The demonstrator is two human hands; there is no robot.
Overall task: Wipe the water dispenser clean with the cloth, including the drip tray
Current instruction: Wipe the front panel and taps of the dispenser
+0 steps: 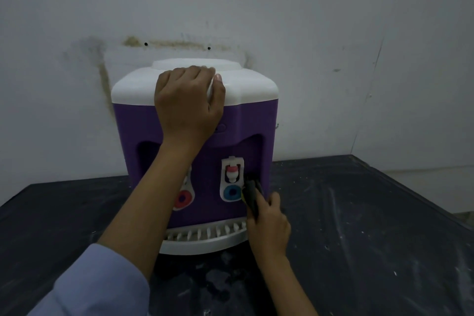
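Nearest, the drip tray (205, 238) at the foot of the water dispenser (246, 120) looks not yet wiped. My right hand (269, 223) grips the dark cloth (252, 195) and presses it into the dispenser's recess, just right of the blue tap (232, 192). My left hand (188, 102) curls over the dispenser's white top (251, 87), steadying it. Step in hand: front face. Next, I judge: draw the cloth down onto the tray slats.

dark, white-smudged table (359, 226) against the wall carries the purple water dispenser (143, 126), standing upright

water dispenser (256, 115) on table (372, 226), wall (256, 7) behind, drip tray (205, 241) in front, cloth (252, 196) at right
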